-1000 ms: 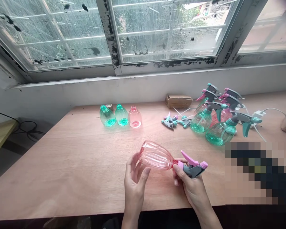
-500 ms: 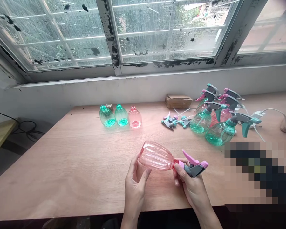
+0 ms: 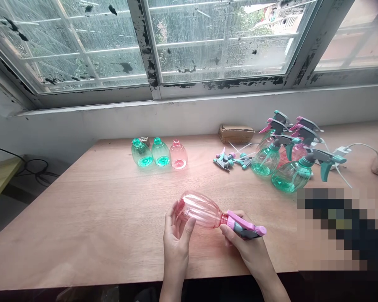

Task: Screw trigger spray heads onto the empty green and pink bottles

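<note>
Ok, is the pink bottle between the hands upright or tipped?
Tipped: the pink bottle lies sideways across the view, base end at the left hand, spray head at the right hand.

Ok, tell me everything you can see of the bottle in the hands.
The bottle is see-through pink, apparently plastic, with a rounded body, lengthwise ridges and a narrow neck. A pink and grey spray head sits at the neck; whether it is fully tightened cannot be told. It is held on its side over the near part of the table, base to the left. The left hand cups the base end; the right hand grips around the neck and spray head.
</note>
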### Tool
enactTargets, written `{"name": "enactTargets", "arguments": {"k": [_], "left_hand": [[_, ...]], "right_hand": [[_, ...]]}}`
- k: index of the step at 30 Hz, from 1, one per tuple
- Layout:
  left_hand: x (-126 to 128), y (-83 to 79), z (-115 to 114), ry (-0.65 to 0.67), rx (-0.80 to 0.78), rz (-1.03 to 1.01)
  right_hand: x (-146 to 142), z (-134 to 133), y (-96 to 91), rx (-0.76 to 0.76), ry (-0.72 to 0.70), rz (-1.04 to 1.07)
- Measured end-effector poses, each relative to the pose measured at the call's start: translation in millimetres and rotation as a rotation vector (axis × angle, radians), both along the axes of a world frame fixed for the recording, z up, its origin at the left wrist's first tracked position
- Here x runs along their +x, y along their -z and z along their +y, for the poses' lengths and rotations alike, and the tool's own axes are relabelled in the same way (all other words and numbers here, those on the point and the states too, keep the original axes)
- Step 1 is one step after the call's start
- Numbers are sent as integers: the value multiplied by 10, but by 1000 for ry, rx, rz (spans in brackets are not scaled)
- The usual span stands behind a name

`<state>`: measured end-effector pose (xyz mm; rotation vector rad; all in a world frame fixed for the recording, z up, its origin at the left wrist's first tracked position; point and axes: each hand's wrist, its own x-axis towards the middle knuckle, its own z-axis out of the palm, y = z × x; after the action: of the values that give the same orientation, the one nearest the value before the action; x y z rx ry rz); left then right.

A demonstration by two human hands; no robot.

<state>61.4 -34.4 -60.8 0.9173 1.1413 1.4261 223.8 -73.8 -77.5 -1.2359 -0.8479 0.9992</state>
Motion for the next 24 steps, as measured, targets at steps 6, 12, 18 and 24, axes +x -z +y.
{"name": "enactTargets", "arguments": {"k": [6,12,18,24], "left_hand": [[-2,46,-8,82,76,26],[12,22,-32,86,40,52],[10,31,9,4,-20,13],[3,119,9,31,10,21]], "right_hand": [[22,46,124,7,95,141],[33,40,131,28,64,117],[38,24,73,28,9,52],[73,48,155,25,47,149]]}}
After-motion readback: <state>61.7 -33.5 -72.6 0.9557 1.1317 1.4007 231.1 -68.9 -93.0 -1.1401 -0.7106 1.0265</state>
